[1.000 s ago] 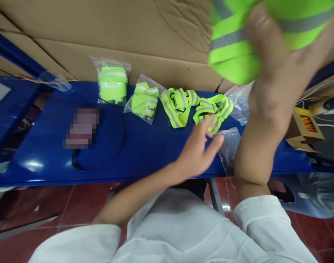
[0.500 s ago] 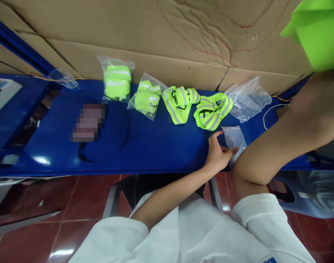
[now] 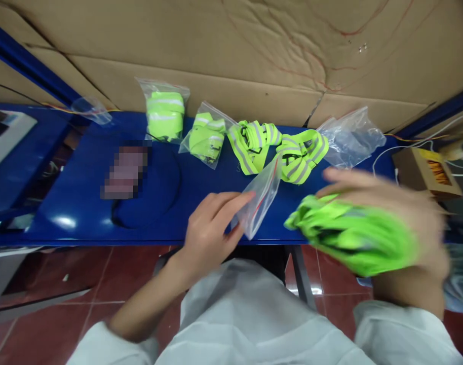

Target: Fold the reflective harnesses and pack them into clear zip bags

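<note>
My left hand [image 3: 210, 233] pinches a clear zip bag [image 3: 262, 200] with a red seal line, held tilted over the table's front edge. At the right, my right hand [image 3: 391, 213] is wrapped round a folded neon-green reflective strap bundle [image 3: 353, 233], both smeared by motion. Behind the bag lie a loose reflective strap bundle [image 3: 250, 144] and a second loose strap bundle [image 3: 302, 157], lime with grey stripes. Farther left stands a bagged strap bundle [image 3: 165, 116], with another bagged bundle [image 3: 206, 138] beside it.
A crumpled clear plastic bag [image 3: 349, 137] lies by the cardboard wall [image 3: 201, 50]. To the left are a plastic cup [image 3: 92, 109] and a blurred-out rectangular item [image 3: 125, 172] on the blue table [image 3: 201, 180]. A small cardboard box [image 3: 427, 172] with white cables stands at the right.
My left hand has taken hold of the clear zip bag from the table and moved left with it. My right hand has come down from the upper right with the green strap bundle.
</note>
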`<state>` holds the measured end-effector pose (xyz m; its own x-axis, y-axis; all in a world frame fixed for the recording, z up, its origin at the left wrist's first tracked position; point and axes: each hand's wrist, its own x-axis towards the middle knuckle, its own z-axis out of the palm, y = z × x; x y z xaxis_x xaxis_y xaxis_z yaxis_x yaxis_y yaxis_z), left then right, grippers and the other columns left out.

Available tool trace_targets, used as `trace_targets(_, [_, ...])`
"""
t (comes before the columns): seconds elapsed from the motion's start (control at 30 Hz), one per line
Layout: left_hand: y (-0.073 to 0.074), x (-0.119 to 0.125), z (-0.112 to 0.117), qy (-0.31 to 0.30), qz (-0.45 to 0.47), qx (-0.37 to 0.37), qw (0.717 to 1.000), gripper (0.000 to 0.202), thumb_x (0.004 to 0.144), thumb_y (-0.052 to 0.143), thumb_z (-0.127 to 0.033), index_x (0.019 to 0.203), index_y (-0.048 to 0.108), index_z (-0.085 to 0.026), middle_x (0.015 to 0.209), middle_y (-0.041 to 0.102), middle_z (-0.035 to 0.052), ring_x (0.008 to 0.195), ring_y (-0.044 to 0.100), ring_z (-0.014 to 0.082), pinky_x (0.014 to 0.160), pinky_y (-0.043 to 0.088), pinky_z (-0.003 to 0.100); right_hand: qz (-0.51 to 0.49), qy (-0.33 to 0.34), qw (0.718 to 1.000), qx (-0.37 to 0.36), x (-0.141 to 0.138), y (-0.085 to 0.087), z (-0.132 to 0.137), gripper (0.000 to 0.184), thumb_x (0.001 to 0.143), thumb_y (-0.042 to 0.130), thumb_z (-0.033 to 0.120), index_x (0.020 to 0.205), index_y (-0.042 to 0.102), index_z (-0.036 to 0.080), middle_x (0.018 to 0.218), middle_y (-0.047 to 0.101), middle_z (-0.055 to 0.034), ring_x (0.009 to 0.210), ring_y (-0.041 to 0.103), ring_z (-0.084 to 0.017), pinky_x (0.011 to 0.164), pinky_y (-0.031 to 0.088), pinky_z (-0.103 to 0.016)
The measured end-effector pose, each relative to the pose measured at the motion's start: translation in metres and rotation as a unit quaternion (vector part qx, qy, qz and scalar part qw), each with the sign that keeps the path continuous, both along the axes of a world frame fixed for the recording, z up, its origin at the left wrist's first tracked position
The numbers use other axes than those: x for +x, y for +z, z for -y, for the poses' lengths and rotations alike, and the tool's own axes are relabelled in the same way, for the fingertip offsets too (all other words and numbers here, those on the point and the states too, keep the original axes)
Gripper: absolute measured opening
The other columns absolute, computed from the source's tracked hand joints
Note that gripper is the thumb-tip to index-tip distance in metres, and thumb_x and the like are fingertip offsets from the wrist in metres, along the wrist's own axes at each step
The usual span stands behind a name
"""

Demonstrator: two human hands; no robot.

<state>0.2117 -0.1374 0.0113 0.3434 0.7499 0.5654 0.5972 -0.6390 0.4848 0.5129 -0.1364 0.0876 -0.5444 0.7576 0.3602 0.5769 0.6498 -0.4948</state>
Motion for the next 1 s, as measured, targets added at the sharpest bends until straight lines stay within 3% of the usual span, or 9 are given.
trace_targets(0.1, [-0.001,-0.023,0.007,-0.046,-0.057,-0.024,0.997,0.068,0.094,0.065,-0.01,0.154,0.048,-0.037,0.114,0.076,0.0061,0.098,0.072,0.0265,0.08,0.058,0.043,0.059,0.112,0.99,0.063,-0.022,-0.032,0.005,0.039,0.098,0.063,0.023,0.136,0.067,0.031,0.147,0.068,-0.0075,0.122,0.075,-0.028,0.088,0.071,-0.041])
trace_targets(0.27, [-0.003,-0.023,0.014,-0.099,-0.103,-0.045,0.989,0.089,0.089,0.063,-0.011,0.169,0.024,-0.022,0.113,0.072,0.01,0.095,0.066,0.0291,0.081,0.05,0.045,0.052,0.08,0.978,0.185,-0.048,-0.061,0.021,0.033,0.09,0.075,0.01,0.118,0.074,0.026,0.128,0.078,-0.0007,0.115,0.077,-0.024,0.097,0.069,-0.04])
trace_targets(0.37, [0.004,-0.02,0.014,-0.125,-0.147,-0.078,0.978,0.097,0.087,0.061,-0.014,0.171,0.012,-0.017,0.114,0.068,0.0119,0.095,0.062,0.0308,0.084,0.05,0.046,0.071,0.092,0.974,0.194,-0.044,-0.054,0.029,0.033,0.093,0.076,0.014,0.125,0.072,0.021,0.122,0.079,-0.0005,0.118,0.074,-0.024,0.102,0.067,-0.042])
trace_targets(0.5, [0.02,-0.021,0.009,-0.21,-0.204,-0.162,0.942,0.11,0.086,0.066,-0.013,0.172,-0.002,-0.021,0.129,0.064,0.0136,0.109,0.061,0.0322,0.097,0.051,0.052,0.152,0.134,0.959,0.197,-0.038,-0.036,0.032,0.025,0.099,0.067,0.015,0.122,0.075,0.021,0.132,0.076,0.0019,0.116,0.071,-0.025,0.099,0.065,-0.045])
trace_targets(0.6, [0.025,-0.021,-0.005,-0.288,-0.183,-0.238,0.909,0.125,0.085,0.085,-0.037,0.172,-0.004,-0.028,0.147,0.054,0.0173,0.128,0.056,0.0352,0.109,0.05,0.055,0.186,0.148,0.949,0.206,-0.036,-0.029,0.03,0.024,0.102,0.06,0.014,0.116,0.077,0.023,0.133,0.075,0.0041,0.115,0.07,-0.024,0.094,0.063,-0.04])
trace_targets(0.67, [0.022,-0.017,-0.019,-0.326,-0.137,-0.239,0.904,0.135,0.079,0.089,-0.057,0.172,-0.004,-0.031,0.164,0.036,0.022,0.149,0.042,0.0418,0.12,0.042,0.061,0.186,0.146,0.948,0.214,-0.035,-0.028,0.029,0.026,0.104,0.057,0.014,0.119,0.077,0.023,0.131,0.076,0.0032,0.117,0.069,-0.024,0.094,0.062,-0.04])
trace_targets(0.77, [0.012,-0.006,-0.041,-0.41,-0.089,-0.213,0.882,0.141,0.077,0.088,-0.065,0.172,-0.009,-0.03,0.178,0.011,0.0222,0.166,0.014,0.0442,0.132,0.022,0.066,0.184,0.145,0.947,0.219,-0.031,-0.03,0.028,0.028,0.105,0.054,0.014,0.122,0.075,0.022,0.131,0.076,0.0015,0.119,0.069,-0.025,0.096,0.061,-0.042])
trace_targets(0.87, [0.004,0.003,-0.055,-0.458,-0.056,-0.219,0.86,0.139,0.076,0.09,-0.064,0.173,-0.004,-0.027,0.177,0.024,0.0197,0.164,0.026,0.0372,0.135,0.026,0.054,0.175,0.135,0.952,0.21,-0.026,-0.033,0.027,0.027,0.105,0.053,0.012,0.119,0.075,0.019,0.122,0.079,0.0006,0.118,0.07,-0.024,0.098,0.061,-0.04])
trace_targets(1.0, [0.002,0.008,-0.059,-0.44,-0.015,-0.209,0.873,0.139,0.07,0.092,-0.068,0.173,0.008,-0.028,0.171,0.036,0.0203,0.156,0.04,0.0382,0.131,0.031,0.055,0.16,0.124,0.96,0.193,-0.023,-0.036,0.027,0.023,0.106,0.054,0.014,0.118,0.073,0.018,0.127,0.079,-0.0009,0.117,0.071,-0.023,0.099,0.062,-0.04])
